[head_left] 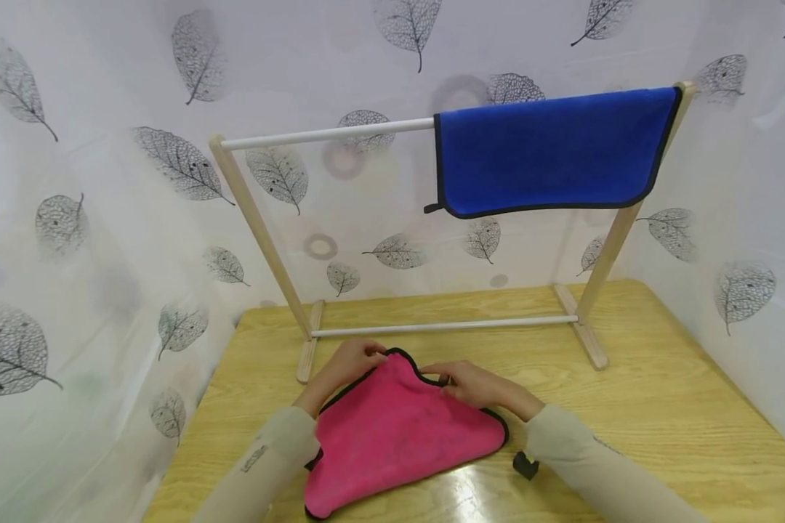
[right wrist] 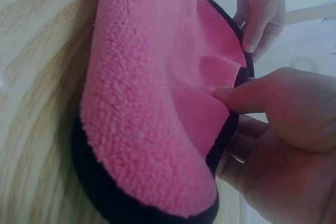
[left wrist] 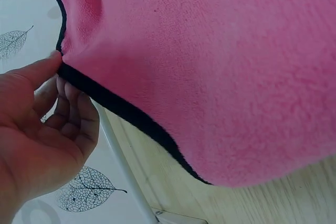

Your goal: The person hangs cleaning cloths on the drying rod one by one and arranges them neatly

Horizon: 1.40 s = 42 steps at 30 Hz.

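Note:
A pink towel [head_left: 399, 428] with black edging lies partly raised off the wooden table, its far edge lifted. My left hand [head_left: 355, 359] pinches the black-bound edge near its far left corner; in the left wrist view the thumb lies over the pink side and the fingers curl beneath. On the same edge, further right, my right hand [head_left: 474, 383] pinches the cloth between thumb and fingers. The right wrist view shows the pink towel [right wrist: 142, 93] bunched a little at that thumb, with the left hand [right wrist: 262, 11] beyond. The near part of the towel droops toward the table.
A rack with wooden legs and a white top bar [head_left: 327, 134] stands behind the towel. Over its right half hangs a blue towel [head_left: 549, 152] with black edging. A small black object [head_left: 525, 465] lies by the right sleeve. Leaf-patterned sheeting [head_left: 105, 254] surrounds the table [head_left: 680, 407].

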Tool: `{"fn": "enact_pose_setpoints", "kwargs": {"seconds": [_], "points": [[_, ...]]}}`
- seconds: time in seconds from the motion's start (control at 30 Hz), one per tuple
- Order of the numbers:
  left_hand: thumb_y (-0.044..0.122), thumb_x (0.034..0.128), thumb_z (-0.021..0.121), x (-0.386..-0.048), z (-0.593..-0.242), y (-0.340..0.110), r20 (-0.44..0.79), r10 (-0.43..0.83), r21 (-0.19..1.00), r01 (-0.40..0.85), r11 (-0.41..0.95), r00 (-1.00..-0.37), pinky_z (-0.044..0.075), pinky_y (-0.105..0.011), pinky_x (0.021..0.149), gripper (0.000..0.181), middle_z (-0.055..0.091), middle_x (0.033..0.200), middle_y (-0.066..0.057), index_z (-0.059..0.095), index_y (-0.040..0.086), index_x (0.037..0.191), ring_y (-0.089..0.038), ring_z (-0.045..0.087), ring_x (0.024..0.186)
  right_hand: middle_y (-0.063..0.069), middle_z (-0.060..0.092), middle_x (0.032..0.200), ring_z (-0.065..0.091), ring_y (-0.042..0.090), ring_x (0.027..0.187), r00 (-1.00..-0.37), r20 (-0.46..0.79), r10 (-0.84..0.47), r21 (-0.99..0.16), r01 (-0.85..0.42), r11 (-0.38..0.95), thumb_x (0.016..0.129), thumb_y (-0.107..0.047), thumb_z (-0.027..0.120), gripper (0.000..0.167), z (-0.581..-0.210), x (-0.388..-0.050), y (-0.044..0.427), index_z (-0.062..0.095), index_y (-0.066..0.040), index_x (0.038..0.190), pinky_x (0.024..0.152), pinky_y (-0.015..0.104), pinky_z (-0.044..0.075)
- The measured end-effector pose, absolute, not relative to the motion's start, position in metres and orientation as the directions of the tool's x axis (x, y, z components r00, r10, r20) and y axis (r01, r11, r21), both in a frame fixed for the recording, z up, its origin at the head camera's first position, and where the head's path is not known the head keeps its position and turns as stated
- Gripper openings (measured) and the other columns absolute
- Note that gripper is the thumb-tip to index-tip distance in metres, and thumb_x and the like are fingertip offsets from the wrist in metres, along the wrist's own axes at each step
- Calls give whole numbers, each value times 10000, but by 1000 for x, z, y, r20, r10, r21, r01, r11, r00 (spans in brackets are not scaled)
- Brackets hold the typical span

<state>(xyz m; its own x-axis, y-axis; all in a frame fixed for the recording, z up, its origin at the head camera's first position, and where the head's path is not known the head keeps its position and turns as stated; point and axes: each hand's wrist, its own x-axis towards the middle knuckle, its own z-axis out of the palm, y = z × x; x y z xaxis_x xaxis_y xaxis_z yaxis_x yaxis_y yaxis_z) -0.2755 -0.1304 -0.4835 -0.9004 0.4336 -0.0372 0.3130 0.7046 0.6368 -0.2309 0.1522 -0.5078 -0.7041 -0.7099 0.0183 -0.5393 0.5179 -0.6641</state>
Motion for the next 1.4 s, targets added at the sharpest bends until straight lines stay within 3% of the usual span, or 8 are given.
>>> {"fn": "enact_pose_setpoints", "kwargs": {"seconds": [0.27,0.53,0.67,0.87,1.1,1.4], "points": [[105,987,689,-276,-485,-126,-28,408,660,290,693,-913,561,-359,757,145,727,976,-94,752,-1,1065,-209,666,878,94,724,1026,651,128,915,-702,38,-711,-668,-547,505,956,61,614,510,-506,-229,152,543,15,1458,761,285,523],[220,1022,669,-278,-479,-129,16,403,627,323,709,-915,533,-382,789,201,737,1085,-62,782,92,1127,-195,642,921,23,695,923,568,50,757,-747,54,-663,-718,-491,494,965,48,623,491,-509,-229,155,549,32,1450,683,256,499],[190,1025,663,-280,-477,-137,49,386,625,330,708,-921,552,-395,776,178,741,1047,-68,779,73,1091,-210,663,912,4,709,902,580,35,771,-783,97,-614,-728,-476,493,958,11,668,363,-511,-231,158,655,50,1318,700,255,515],[99,1015,651,-281,-477,-151,67,385,645,335,687,-920,554,-408,813,162,737,1067,-124,754,17,1110,-235,663,946,-38,739,901,587,29,795,-803,107,-587,-728,-465,504,955,-84,720,97,-514,-233,165,772,-42,1025,729,260,519],[101,1018,626,-284,-471,-165,119,381,635,365,681,-917,554,-446,846,198,739,1103,-149,754,10,1138,-303,679,1013,-60,683,833,527,45,709,-808,37,-588,-811,-368,456,978,-139,706,95,-514,-231,180,760,-61,983,646,233,463],[151,1031,622,-284,-461,-184,49,255,734,208,647,-966,542,-431,877,274,724,1167,-167,728,-11,1225,-272,655,1033,-54,595,743,485,46,664,-813,-8,-582,-858,-293,422,975,-133,719,91,-516,-230,193,725,-46,953,618,208,408]]}}
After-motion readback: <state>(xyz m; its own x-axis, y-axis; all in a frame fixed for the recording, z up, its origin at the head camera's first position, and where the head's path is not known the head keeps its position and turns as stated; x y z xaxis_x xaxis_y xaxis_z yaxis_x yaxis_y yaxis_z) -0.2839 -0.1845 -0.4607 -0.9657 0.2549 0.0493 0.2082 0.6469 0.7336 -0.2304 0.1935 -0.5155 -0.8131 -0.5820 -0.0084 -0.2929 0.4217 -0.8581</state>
